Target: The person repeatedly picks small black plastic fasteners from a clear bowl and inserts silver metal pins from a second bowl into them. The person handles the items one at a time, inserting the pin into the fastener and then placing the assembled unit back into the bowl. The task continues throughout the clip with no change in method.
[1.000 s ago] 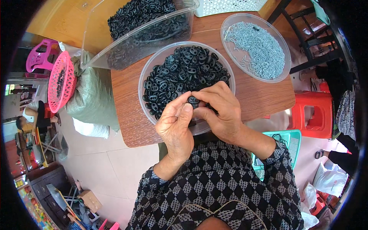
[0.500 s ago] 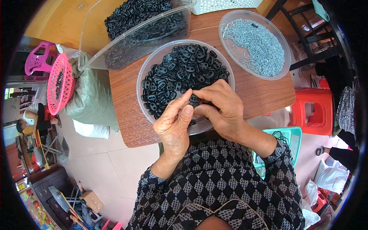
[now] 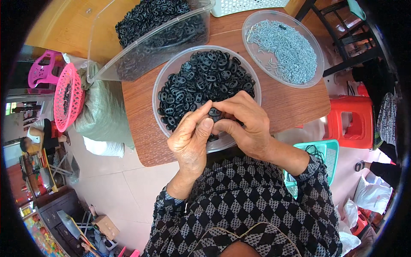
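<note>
Close together over the near rim of a round clear tub [image 3: 159, 73], my two hands meet at a small black two-hole cord lock [image 3: 214, 112]. My left hand [image 3: 191, 139] pinches at its left side with thumb and fingers. From the right, my right hand [image 3: 245, 118] is closed on the same piece, its thumb and forefinger at the edge. Whether a smaller part sits between the fingertips is hidden. A heap of similar black cord locks [image 3: 205, 77] fills the tub beneath. Another dark piece [image 3: 212, 138] shows just below my thumbs.
A clear round tray [image 3: 267, 64] of small silvery spring-like pieces [image 3: 291, 51] lies at the right of the wooden table [image 3: 291, 105]. Behind stands a large clear bin [image 3: 102, 64] of black parts. A red stool [image 3: 349, 122], green basket [image 3: 329, 158] and pink basket [image 3: 75, 92] surround the table.
The black cord lock shows more clearly between my fingertips, tilted a little differently. Both hands stay in nearly the same place, and the view has shifted slightly.
</note>
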The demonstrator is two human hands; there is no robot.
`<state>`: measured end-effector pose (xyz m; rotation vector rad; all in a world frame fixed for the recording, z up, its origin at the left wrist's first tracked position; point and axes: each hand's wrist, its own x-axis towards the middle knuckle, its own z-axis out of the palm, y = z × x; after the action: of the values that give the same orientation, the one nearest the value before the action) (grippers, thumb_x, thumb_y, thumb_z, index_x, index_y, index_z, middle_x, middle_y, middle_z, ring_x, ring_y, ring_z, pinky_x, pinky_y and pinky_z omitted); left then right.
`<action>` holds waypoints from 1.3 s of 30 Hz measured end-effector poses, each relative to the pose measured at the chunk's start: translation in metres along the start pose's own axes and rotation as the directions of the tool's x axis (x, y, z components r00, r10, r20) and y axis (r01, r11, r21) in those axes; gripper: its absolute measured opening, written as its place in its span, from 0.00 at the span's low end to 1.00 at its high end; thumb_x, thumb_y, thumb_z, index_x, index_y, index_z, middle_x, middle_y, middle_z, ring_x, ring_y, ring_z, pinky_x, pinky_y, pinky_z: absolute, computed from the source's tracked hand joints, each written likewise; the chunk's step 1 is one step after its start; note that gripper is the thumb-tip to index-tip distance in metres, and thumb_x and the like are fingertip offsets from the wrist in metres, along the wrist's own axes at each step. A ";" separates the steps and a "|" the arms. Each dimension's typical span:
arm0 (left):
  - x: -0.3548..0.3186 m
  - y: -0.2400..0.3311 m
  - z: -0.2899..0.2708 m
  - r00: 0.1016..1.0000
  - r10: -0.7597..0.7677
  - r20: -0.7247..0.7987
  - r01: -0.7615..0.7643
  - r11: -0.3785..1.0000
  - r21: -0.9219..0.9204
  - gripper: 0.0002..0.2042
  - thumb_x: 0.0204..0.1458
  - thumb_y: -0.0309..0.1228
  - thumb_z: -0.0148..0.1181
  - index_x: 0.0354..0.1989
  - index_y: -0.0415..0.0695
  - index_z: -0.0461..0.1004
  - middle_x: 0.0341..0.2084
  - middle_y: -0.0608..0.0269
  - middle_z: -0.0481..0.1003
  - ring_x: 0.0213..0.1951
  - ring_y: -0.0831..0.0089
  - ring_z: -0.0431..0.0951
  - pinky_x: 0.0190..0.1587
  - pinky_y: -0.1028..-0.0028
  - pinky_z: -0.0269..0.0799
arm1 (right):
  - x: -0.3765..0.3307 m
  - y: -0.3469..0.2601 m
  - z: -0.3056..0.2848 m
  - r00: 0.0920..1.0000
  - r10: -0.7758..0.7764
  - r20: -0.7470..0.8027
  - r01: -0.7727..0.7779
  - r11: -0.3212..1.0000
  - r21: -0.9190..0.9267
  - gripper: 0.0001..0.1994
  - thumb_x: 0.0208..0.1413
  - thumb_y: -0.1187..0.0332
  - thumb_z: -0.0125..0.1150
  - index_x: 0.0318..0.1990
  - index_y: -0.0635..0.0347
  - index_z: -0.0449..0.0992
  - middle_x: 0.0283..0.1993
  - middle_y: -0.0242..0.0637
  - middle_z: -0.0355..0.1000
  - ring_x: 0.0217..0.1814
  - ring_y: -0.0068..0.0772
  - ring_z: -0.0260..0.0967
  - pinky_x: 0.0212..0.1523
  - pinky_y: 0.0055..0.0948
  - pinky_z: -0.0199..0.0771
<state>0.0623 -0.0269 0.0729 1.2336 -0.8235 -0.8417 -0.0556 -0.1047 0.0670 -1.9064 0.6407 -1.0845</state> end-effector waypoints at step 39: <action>-0.001 0.027 0.024 0.960 0.111 -0.257 -0.126 0.991 -0.042 0.12 0.54 0.24 0.55 0.45 0.32 0.67 0.33 0.59 0.72 0.31 0.81 0.70 0.35 0.82 0.68 | 0.023 -0.016 0.006 0.921 -0.382 -0.073 0.377 0.923 -0.081 0.15 0.37 0.76 0.63 0.36 0.71 0.71 0.30 0.42 0.68 0.27 0.38 0.63 0.27 0.31 0.63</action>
<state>0.0427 -0.0332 0.1029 1.1988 -0.6536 -0.5912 -0.0390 -0.1111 0.0887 -2.1038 0.3611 -1.4112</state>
